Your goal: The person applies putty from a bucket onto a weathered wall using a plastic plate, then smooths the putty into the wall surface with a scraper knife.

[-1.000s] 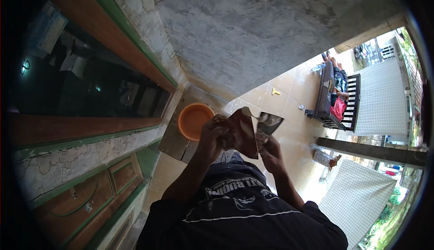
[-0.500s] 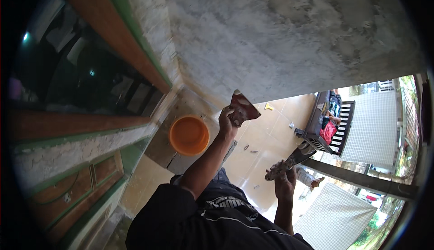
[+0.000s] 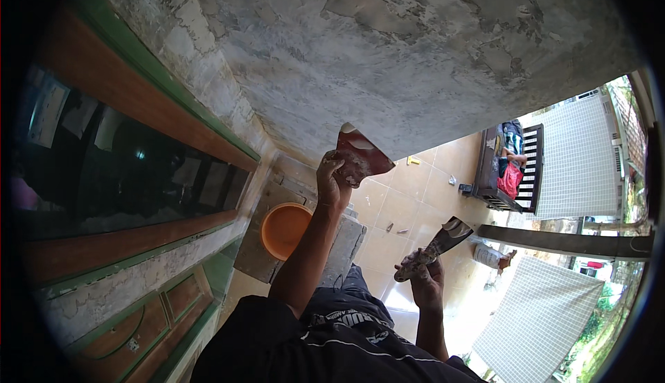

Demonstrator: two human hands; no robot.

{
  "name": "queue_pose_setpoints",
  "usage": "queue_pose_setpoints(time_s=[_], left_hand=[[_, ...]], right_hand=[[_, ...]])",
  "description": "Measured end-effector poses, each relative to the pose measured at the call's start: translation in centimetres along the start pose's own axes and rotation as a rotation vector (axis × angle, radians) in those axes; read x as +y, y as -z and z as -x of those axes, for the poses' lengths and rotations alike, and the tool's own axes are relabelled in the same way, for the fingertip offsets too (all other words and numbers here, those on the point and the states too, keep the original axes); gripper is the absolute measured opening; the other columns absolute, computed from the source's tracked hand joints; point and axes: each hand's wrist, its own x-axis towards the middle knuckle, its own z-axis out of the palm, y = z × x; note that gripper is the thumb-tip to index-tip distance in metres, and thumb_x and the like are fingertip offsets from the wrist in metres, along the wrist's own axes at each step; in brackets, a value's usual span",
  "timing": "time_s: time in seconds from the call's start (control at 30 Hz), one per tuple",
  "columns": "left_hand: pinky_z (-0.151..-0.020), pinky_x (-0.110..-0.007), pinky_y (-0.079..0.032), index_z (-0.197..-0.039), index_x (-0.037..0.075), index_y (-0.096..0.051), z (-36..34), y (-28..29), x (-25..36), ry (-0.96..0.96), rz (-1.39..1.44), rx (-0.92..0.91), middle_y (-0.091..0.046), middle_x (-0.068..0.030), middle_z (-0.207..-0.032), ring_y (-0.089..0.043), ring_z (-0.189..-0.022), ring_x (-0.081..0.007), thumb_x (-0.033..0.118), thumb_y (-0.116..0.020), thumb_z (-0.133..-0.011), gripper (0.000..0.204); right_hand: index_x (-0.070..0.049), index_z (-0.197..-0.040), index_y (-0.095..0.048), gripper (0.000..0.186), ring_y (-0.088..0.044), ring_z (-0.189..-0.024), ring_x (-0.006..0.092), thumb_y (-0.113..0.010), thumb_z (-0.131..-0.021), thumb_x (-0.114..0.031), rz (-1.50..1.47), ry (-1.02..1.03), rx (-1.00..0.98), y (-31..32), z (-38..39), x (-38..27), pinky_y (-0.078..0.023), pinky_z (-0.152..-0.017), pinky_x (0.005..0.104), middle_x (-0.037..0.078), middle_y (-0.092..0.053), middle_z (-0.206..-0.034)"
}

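Observation:
My left hand (image 3: pixel 332 179) grips a triangular-looking maroon plate (image 3: pixel 364 154), with pale paste on its edge and smears where I hold it. It is raised in front of the grey, patchily plastered wall (image 3: pixel 429 50). Lower right, my right hand (image 3: pixel 427 279) is closed around the coated handle of a putty knife (image 3: pixel 443 241), whose dark, wide blade points up to the right with pale paste near its tip. An orange basin (image 3: pixel 286 227) sits on a grey block platform just left of my left forearm, partly hidden by it.
At left are a wood-and-green framed window (image 3: pixel 125 161) and a door (image 3: pixel 138 307). Right, a person (image 3: pixel 510 154) lies on a dark slatted bench (image 3: pixel 530 182). A dark post (image 3: pixel 561 239), checked sheets (image 3: pixel 526 314) and a small yellow object (image 3: pixel 414 161) are also in view.
My hands have separated: the left moved up with the maroon plate, the right moved down and right with the putty knife. Over the last half second the left shifted slightly leftward.

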Motion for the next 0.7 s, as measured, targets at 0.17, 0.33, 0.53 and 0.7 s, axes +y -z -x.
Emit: queue_pose_setpoints(time_s=[0.17,0.33,0.53,0.7], left_hand=[[-0.077,-0.031,-0.050,-0.105,-0.001,-0.054,-0.9,0.0,-1.1,-0.216,-0.250,0.180,-0.060,-0.0098,-0.095,-0.059,-0.085,-0.0182,0.006,-0.056,-0.080,0.026],[-0.073,-0.029,-0.048,-0.106,-0.008,-0.059,-2.4,-4.0,-1.4,-0.478,-0.706,0.337,-0.064,-0.0118,-0.092,-0.058,-0.082,-0.0145,0.013,-0.055,-0.086,0.029],[-0.069,-0.028,-0.048,-0.121,-0.005,-0.054,-6.6,-6.3,-6.3,-0.887,-1.003,0.424,-0.066,-0.0170,-0.087,-0.059,-0.071,-0.0172,0.018,-0.049,-0.092,0.038],[-0.063,-0.021,-0.040,-0.137,0.002,-0.038,-6.9,-10.9,-10.4,-0.736,-0.902,0.394,-0.050,-0.0080,-0.071,-0.045,-0.061,-0.0123,-0.001,-0.047,-0.076,0.061]], right_hand=[[-0.005,-0.117,-0.047,0.041,-0.060,-0.096,0.0222,-0.065,-0.086,-0.024,-0.022,-0.022,0.053,-0.6,0.7,0.2,-0.050,-0.085,0.0433,0.011,-0.058,-0.104],[-0.004,-0.117,-0.047,0.042,-0.060,-0.096,0.0223,-0.066,-0.086,-0.025,0.006,-0.035,0.090,-0.7,1.0,-0.2,-0.051,-0.085,0.0436,0.011,-0.058,-0.104],[-0.004,-0.120,-0.046,0.046,-0.060,-0.095,0.0229,-0.067,-0.085,-0.025,0.047,-0.026,0.104,-1.3,1.1,-1.0,-0.052,-0.083,0.0429,0.012,-0.057,-0.103],[-0.004,-0.119,-0.047,0.046,-0.061,-0.093,0.0227,-0.067,-0.085,-0.027,0.087,-0.012,0.123,-0.5,1.5,-1.9,-0.052,-0.083,0.0424,0.011,-0.057,-0.101]])
